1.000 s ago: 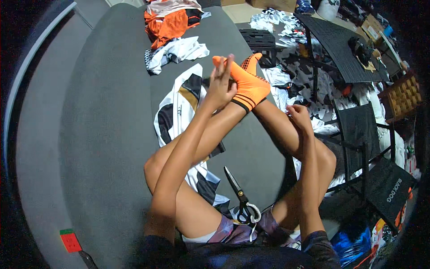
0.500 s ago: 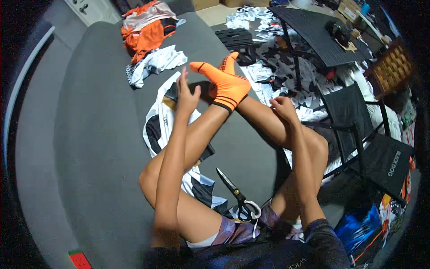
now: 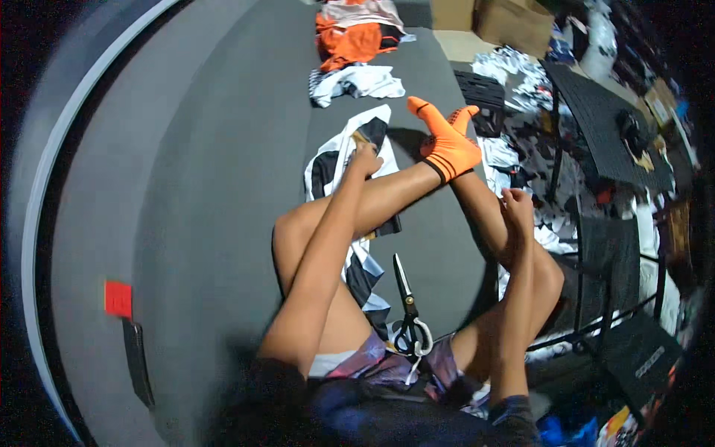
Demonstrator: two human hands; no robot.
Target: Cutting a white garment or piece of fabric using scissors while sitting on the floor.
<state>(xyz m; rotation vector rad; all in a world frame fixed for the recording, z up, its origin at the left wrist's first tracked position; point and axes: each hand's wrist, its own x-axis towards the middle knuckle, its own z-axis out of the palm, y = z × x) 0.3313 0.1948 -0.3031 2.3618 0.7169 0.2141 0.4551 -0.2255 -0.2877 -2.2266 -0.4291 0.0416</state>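
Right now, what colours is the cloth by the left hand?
The cloth is mostly white and black, plus tan: head view.

Head view: wide fisheye, left of a head-worn pair, upright. Looked steeply down and forward from just above the lap [image 3: 365, 361]; left hand [image 3: 366, 159] and right hand [image 3: 519, 208] sat at middle range, orange clothing [image 3: 351, 43] farther, up top. Right rim dark, perhaps too blurred for detail.

Left arm [image 3: 320, 261] extended forward across the left shin [image 3: 402, 191]; left hand [image 3: 365, 159] just beyond, grip undetermined (fingers mostly obscured). Right forearm [image 3: 514, 313] reaches forward; right hand [image 3: 519, 208] near the sofa's [image 3: 447, 276] right edge, fingers [image 3: 510, 196] partly curled. Knees bent outward, ankles crossed.
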